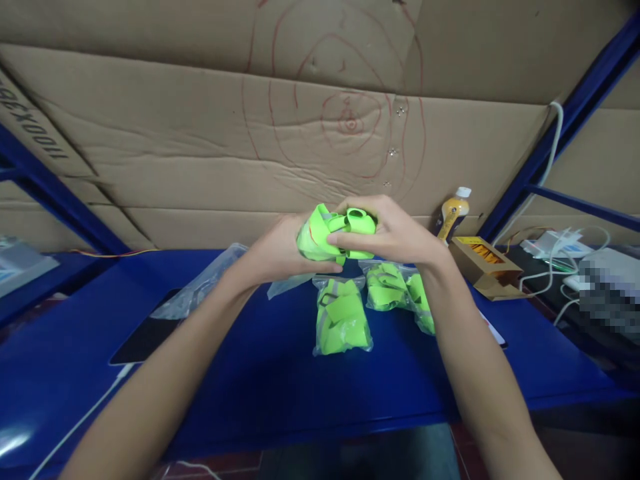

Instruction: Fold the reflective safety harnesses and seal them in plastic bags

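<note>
Above the blue table, a bundle of neon green reflective straps (317, 235) is held between both my hands. My left hand (285, 250) is wrapped round its left side, with most of the fingers hidden behind it. My right hand (393, 230) grips the right side, its thumb pressed across the front and a loop of strap showing by the fingers. Just below lies a clear plastic bag of similar green straps (343, 317). Two more bags of straps, a middle one (386, 287) and one partly behind my right forearm (420, 303), lie to the right.
Empty clear plastic bags (207, 283) lie at left over a dark flat device (143, 340) with a white cable. At back right stand a yellow-labelled bottle (453, 213) and an open cardboard box (493, 270). Cardboard (200, 133) lines the back, between blue metal posts (570, 127).
</note>
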{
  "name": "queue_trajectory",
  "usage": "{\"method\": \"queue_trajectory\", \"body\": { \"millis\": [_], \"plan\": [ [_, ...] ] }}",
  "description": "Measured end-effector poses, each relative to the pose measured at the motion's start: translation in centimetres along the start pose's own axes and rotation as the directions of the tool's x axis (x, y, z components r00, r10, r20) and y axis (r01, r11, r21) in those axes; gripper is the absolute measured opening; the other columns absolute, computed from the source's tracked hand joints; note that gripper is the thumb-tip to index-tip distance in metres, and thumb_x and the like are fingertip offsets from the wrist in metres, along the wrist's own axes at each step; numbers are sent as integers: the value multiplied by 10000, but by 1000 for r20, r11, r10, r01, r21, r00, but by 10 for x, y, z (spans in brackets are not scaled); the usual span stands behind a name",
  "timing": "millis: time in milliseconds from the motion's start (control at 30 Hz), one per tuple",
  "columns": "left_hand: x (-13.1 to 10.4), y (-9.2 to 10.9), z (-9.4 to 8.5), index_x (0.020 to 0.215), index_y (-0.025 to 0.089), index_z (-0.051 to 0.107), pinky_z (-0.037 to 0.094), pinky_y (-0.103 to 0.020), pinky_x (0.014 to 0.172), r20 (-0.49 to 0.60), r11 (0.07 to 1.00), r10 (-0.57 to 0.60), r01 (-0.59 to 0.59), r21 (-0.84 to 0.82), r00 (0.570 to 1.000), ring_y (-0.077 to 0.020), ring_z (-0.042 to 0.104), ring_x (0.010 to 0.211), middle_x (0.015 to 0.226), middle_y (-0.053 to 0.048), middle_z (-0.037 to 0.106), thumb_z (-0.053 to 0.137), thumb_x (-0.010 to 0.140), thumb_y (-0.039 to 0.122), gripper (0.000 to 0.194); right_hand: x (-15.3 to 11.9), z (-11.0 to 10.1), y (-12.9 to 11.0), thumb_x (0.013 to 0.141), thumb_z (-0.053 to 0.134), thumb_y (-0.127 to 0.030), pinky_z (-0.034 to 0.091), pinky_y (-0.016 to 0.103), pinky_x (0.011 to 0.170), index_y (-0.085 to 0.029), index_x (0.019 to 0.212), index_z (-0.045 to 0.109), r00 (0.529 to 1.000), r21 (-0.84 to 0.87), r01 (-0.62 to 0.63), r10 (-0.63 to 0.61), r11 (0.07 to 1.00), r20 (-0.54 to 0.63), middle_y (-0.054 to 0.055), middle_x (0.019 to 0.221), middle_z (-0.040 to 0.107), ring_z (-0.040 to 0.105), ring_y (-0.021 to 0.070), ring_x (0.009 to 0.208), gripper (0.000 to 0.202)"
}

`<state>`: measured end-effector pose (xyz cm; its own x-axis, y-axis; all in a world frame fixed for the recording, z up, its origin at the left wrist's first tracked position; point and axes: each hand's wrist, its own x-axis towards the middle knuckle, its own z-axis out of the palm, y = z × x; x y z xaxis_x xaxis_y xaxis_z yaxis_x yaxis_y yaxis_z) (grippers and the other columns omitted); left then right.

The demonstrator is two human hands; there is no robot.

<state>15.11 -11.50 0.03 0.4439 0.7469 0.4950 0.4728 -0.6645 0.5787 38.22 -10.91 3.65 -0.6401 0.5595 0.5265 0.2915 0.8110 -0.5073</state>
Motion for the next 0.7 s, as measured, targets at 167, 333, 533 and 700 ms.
{"method": "queue_trajectory", "body": {
  "millis": [167, 333, 533, 700],
  "plan": [
    [3, 2, 12, 1024, 151, 710, 503, -283, 670, 0, 997, -41, 41, -62, 999, -203, 666, 797, 938, -28, 757, 888, 715, 402, 436, 1, 0, 4, 910, 714, -488, 228, 276, 604, -174, 720, 579, 993, 0, -92, 92, 996, 74, -52, 675, 410, 327, 96, 655, 390],
    [5, 17, 21, 1061, 195, 729, 524, -333, 786, -13, 975, -1, 4, 222, 1000, -261, 729, 887, 979, -29, 784, 820, 692, 287, 390, 3, 4, -3, 923, 675, -487, 257, 278, 637, -172, 723, 584, 967, -182, -134, 169, 974, 190, -44, 681, 444, 364, 104, 681, 383],
    [6, 13, 21, 1064, 193, 715, 559, -383, 835, -78, 957, -4, 26, 290, 997, -307, 742, 919, 986, -61, 784, 840, 679, 349, 434, 1, 2, -5, 890, 718, -436, 337, 269, 679, -166, 842, 698, 975, -202, -122, 156, 972, 157, -22, 751, 598, 458, 117, 721, 275],
    [5, 0, 13, 1097, 179, 709, 572, -312, 708, -91, 995, -28, 19, -101, 995, -241, 728, 849, 986, -50, 789, 907, 678, 432, 528, -7, -13, 7, 847, 807, -423, 511, 265, 736, -201, 1288, 640, 988, 224, -9, -25, 974, 149, 56, 1153, 716, 654, 161, 883, 521]
  ]
}}
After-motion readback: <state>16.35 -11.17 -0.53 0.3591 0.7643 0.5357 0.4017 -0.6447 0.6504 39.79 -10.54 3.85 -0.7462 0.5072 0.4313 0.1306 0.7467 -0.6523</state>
